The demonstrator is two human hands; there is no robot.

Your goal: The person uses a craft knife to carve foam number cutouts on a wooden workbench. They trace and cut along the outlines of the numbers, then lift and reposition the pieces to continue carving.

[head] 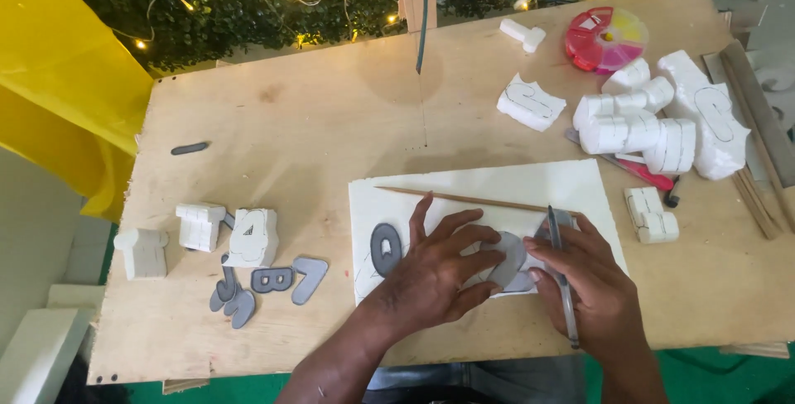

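Observation:
A white foam sheet [497,185] lies on the plywood table [315,122]. My left hand [439,267] presses flat on a grey cut-out template [507,262] that rests on the sheet. My right hand [592,284] grips a thin grey pen-like tool [561,276], its tip at the template's right edge. Another grey ring-shaped template [385,248] sits on the sheet left of my left hand. A thin wooden stick [464,198] lies across the sheet above both hands.
Several grey flat cut-outs [265,281] and white foam blocks [228,234] sit at the left. More carved white foam pieces [654,122] and a round pink and yellow box [606,37] crowd the back right. Yellow sheeting [58,81] hangs at the left.

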